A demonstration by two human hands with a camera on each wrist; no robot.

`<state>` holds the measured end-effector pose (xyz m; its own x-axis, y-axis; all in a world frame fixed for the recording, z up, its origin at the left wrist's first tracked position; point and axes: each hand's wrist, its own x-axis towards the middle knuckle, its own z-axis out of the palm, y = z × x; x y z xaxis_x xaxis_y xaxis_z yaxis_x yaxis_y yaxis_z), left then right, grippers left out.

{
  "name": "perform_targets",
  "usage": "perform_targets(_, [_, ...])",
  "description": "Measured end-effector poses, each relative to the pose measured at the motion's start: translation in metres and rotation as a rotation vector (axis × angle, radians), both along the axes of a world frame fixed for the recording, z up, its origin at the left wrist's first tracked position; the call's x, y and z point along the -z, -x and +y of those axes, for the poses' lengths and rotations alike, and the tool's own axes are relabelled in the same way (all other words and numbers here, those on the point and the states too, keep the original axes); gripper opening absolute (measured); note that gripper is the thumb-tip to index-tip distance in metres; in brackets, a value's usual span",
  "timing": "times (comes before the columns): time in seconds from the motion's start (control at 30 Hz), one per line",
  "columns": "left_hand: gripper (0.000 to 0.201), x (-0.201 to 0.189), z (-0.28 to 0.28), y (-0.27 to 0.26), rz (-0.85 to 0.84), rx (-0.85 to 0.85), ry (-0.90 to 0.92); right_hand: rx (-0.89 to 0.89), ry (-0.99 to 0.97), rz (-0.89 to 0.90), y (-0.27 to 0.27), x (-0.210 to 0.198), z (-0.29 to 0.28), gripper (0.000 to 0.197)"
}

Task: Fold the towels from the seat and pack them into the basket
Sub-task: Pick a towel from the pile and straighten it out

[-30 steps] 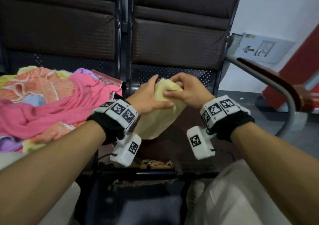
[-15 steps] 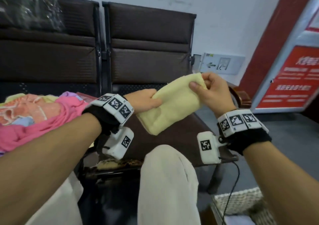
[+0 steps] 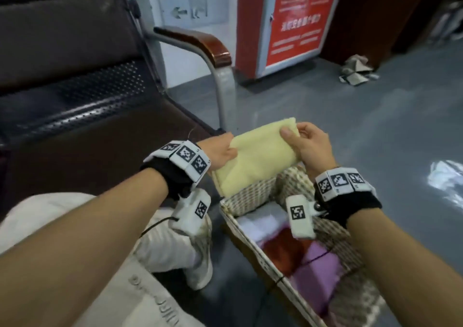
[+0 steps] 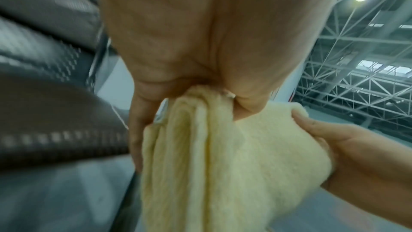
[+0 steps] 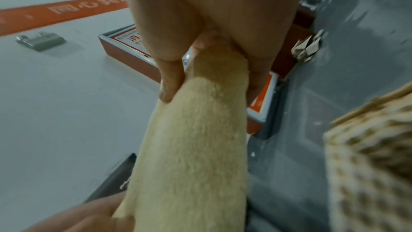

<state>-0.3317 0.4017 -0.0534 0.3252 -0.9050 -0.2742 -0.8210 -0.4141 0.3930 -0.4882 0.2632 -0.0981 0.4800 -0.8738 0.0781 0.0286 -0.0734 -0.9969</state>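
Grey floor [image 3: 350,131], dark seat [image 3: 75,116] at left | folded yellow towel [image 3: 253,156] hung above woven basket [image 3: 253,196] | left hand [image 3: 220,148] and right hand [image 3: 308,146] fingers pinched opposite towel ends | purple and red cloths inside basket.

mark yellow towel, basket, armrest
yellow towel [image 3: 255,156], head view, middle of the folded face
basket [image 3: 253,195], head view, woven far wall under the towel
armrest [image 3: 200,42], head view, wooden top pad
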Motion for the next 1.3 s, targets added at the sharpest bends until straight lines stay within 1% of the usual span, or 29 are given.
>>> perform_targets(0.07, [0.026, 0.037, -0.021, 0.018, 0.067, 0.033, -0.051, 0.017, -0.041, 0.073, 0.026, 0.025, -0.013, 0.016])
perform_targets(0.17, [0.024, 0.088, -0.041, 0.044, 0.148, 0.076, -0.160, -0.003, -0.075, 0.214, 0.060, 0.062, -0.027, 0.017])
perform_targets(0.23, [0.030, 0.119, -0.051, 0.056, 0.170, 0.127, -0.214, -0.024, -0.088, 0.324, 0.078, 0.085, -0.034, 0.013])
perform_targets(0.3, [0.032, 0.148, -0.060, 0.066, 0.148, 0.200, -0.295, -0.054, -0.107, 0.438, 0.090, 0.107, -0.039, 0.011])
perform_targets(0.33, [0.030, 0.161, -0.063, 0.072, 0.152, 0.237, -0.348, -0.071, -0.103, 0.501, 0.094, 0.118, -0.042, 0.010])
perform_targets(0.4, [0.027, 0.183, -0.069, 0.080, 0.194, 0.311, -0.455, -0.105, -0.031, 0.662, 0.098, 0.139, -0.048, 0.006])
perform_targets(0.43, [0.031, 0.193, -0.070, 0.083, 0.201, 0.351, -0.496, -0.127, 0.010, 0.746, 0.098, 0.150, -0.052, 0.007])
perform_targets(0.5, [0.036, 0.206, -0.068, 0.085, 0.166, 0.424, -0.553, -0.184, 0.079, 0.904, 0.092, 0.172, -0.054, 0.015])
perform_targets(0.57, [0.034, 0.212, -0.062, 0.086, 0.117, 0.465, -0.566, -0.246, 0.125, 1.049, 0.085, 0.199, -0.049, 0.021])
perform_targets(0.67, [0.033, 0.205, -0.058, 0.083, 0.117, 0.441, -0.536, -0.312, 0.096, 1.246, 0.080, 0.234, -0.031, 0.018])
perform_targets(0.73, [0.034, 0.190, -0.060, 0.079, 0.143, 0.395, -0.474, -0.294, 0.081, 1.338, 0.081, 0.239, -0.023, 0.026])
perform_targets(0.8, [0.033, 0.167, -0.059, 0.070, 0.171, 0.328, -0.353, -0.256, 0.135, 1.363, 0.080, 0.230, -0.019, 0.026])
perform_targets(0.87, [0.032, 0.143, -0.052, 0.060, 0.205, 0.275, -0.248, -0.238, 0.206, 1.368, 0.074, 0.211, -0.018, 0.023])
perform_targets(0.93, [0.032, 0.116, -0.040, 0.048, 0.174, 0.280, -0.214, -0.262, 0.270, 1.333, 0.060, 0.183, -0.016, 0.023])
perform_targets(1.0, [0.031, 0.086, -0.024, 0.037, 0.112, 0.314, -0.196, -0.312, 0.352, 1.244, 0.038, 0.147, -0.011, 0.023])
perform_targets(1.07, [0.028, 0.052, -0.005, 0.023, 0.046, 0.299, -0.126, -0.367, 0.468, 1.150, 0.007, 0.105, -0.001, 0.023])
perform_targets(1.2, [0.025, -0.016, 0.048, -0.021, -0.052, 0.179, 0.077, -0.451, 0.674, 0.997, -0.071, 0.013, 0.035, 0.022])
perform_targets(1.3, [0.021, -0.058, 0.100, -0.063, -0.019, 0.031, 0.202, -0.554, 0.879, 0.902, -0.133, -0.048, 0.076, 0.021])
